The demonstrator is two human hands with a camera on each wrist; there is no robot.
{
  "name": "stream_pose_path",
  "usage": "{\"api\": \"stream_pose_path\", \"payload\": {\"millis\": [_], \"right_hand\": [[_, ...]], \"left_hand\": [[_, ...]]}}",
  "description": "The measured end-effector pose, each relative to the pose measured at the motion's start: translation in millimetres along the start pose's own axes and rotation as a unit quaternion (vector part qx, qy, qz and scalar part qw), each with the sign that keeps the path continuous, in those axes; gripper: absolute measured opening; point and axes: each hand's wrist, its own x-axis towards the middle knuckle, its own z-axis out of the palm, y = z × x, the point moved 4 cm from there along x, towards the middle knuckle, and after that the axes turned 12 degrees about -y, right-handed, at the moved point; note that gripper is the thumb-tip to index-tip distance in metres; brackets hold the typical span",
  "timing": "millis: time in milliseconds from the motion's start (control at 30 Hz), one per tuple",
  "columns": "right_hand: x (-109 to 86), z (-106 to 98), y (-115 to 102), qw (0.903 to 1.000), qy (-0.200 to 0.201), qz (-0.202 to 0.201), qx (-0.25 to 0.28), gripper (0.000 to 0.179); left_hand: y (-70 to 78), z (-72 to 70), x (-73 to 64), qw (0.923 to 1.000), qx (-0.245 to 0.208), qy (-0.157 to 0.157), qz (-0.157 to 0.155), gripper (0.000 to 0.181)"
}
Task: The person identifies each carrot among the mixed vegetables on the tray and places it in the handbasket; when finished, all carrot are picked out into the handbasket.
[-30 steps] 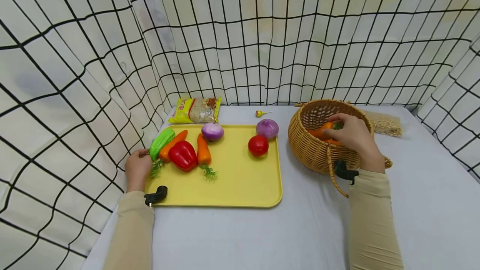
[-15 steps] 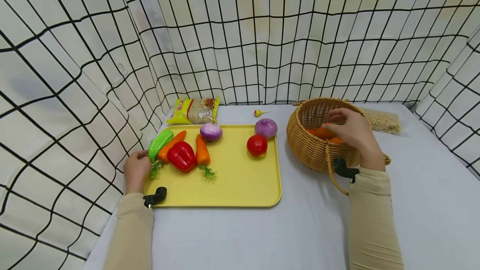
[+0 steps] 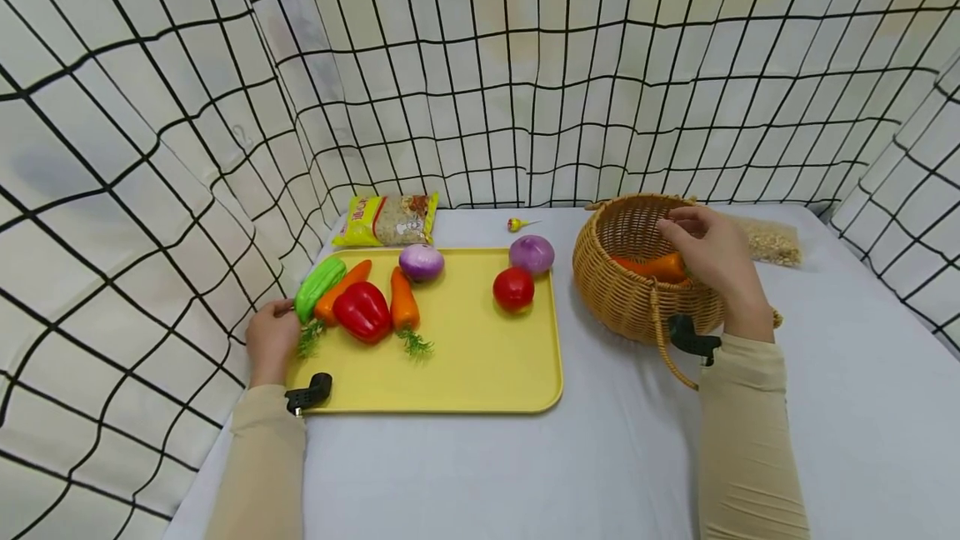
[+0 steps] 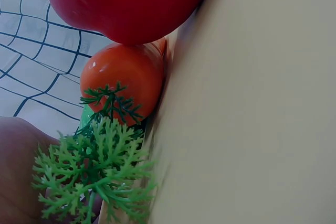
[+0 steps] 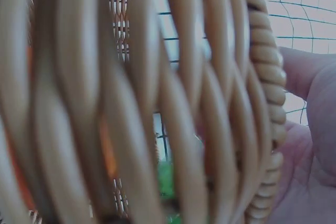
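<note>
My right hand (image 3: 716,257) hovers over the right side of the wicker basket (image 3: 615,302), thumb and fingers apart with nothing between them. Below it, orange carrots (image 3: 663,268) lie inside; the right wrist view sees orange and green through the weave. My left hand (image 3: 272,342) is at the left edge of the yellow tray (image 3: 480,365), fingertips right by a ridged green gourd (image 3: 319,290). Carrot greens (image 4: 100,166) hide most of its fingers in the left wrist view, so I cannot tell whether they grip the rim.
On the tray lie a red bell pepper (image 3: 363,312), two carrots (image 3: 404,300), a cut purple onion (image 3: 422,262), a tomato (image 3: 513,289) and a whole onion (image 3: 532,254). Behind are a yellow food bag (image 3: 386,220), a small yellow-red item (image 3: 516,225) and a grain bag (image 3: 772,242).
My right hand has let go of a carrot in the basket and drawn back slightly up and right. The carrot has shifted toward the basket's front right. My left hand stays put.
</note>
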Motion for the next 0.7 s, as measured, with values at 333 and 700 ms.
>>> {"api": "stream_pose_path", "payload": {"millis": [333, 700], "right_hand": [[0.5, 1.2, -3.1, 0.9997, 0.021, -0.014, 0.003, 0.061], [0.3, 8.5, -15.4, 0.9993, 0.01, -0.029, -0.023, 0.062]], "left_hand": [[1.3, 0.2, 0.7, 1.0, 0.0, -0.008, -0.003, 0.056], [-0.8, -0.1, -1.1, 0.9999, 0.01, -0.002, -0.001, 0.055]]}}
